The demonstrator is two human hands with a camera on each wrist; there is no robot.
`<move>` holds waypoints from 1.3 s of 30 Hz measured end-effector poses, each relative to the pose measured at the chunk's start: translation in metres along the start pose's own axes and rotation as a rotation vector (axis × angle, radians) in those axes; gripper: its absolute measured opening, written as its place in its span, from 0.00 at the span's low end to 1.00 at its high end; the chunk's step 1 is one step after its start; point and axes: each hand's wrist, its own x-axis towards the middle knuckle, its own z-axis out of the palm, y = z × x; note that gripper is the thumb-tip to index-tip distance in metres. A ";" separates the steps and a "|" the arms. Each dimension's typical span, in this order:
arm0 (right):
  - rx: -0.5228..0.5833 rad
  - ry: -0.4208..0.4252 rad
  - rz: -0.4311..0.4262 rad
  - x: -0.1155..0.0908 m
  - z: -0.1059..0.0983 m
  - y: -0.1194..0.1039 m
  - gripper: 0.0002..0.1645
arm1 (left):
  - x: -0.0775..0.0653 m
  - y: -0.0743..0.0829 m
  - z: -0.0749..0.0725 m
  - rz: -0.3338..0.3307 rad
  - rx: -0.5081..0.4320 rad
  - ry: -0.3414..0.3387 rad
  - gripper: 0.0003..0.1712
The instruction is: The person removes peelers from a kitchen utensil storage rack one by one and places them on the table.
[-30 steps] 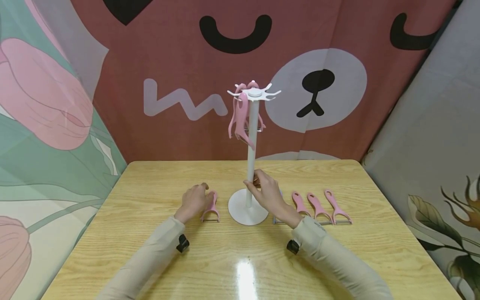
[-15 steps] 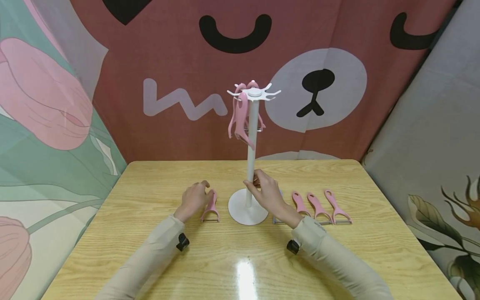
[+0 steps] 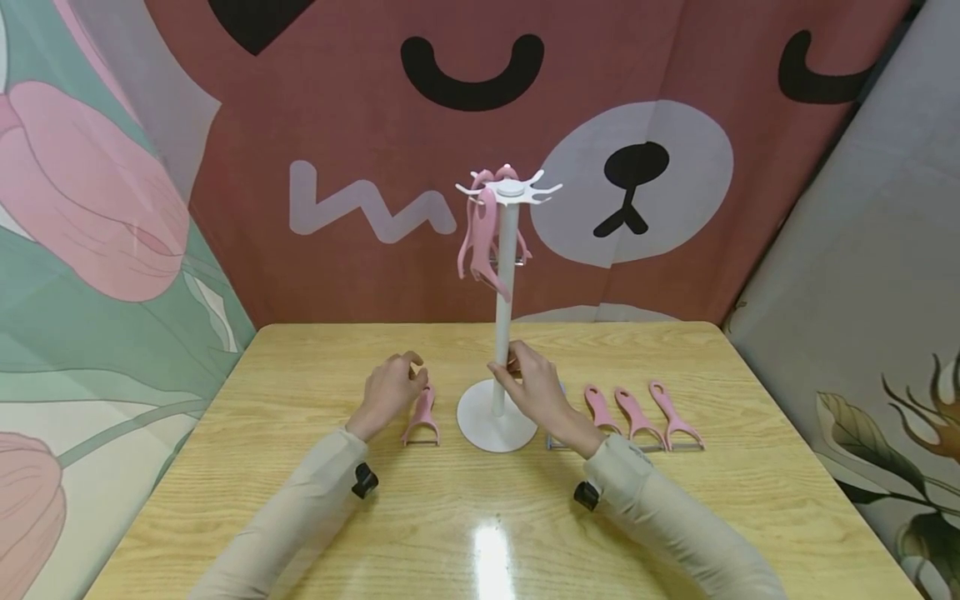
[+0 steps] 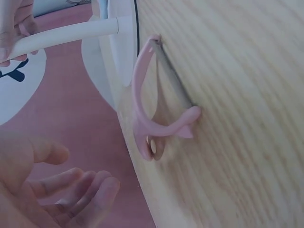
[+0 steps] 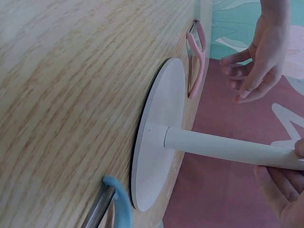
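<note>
My right hand (image 3: 534, 385) grips the lower pole of a white rotating-style hook stand (image 3: 504, 325), its thumb and fingers curled round the pole. The stand is upright on its round base. Pink Y-shaped peelers (image 3: 483, 233) hang from hooks on its left and back side. To the left of the base, one pink peeler (image 3: 423, 417) lies on the table, blade end toward me. Just above its handle is my left hand (image 3: 390, 390), fingers loosely bent. In the left wrist view a gap shows between these fingers (image 4: 102, 192) and the peeler (image 4: 140, 95).
Right of the stand, several pink peelers (image 3: 667, 412) lie in a row on the wooden table (image 3: 420, 517). A blue peeler (image 5: 122, 202) lies close to the base, mostly behind my right hand in the head view. A printed cloth (image 3: 337, 275) hangs behind the table.
My left hand has lifted a little away from the handle of the peeler on the left. The right hand and the stand hold their place. The head view has tilted slightly.
</note>
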 end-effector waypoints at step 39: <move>-0.007 0.000 -0.002 0.001 -0.001 -0.002 0.12 | 0.016 0.015 -0.011 0.248 -0.201 0.314 0.12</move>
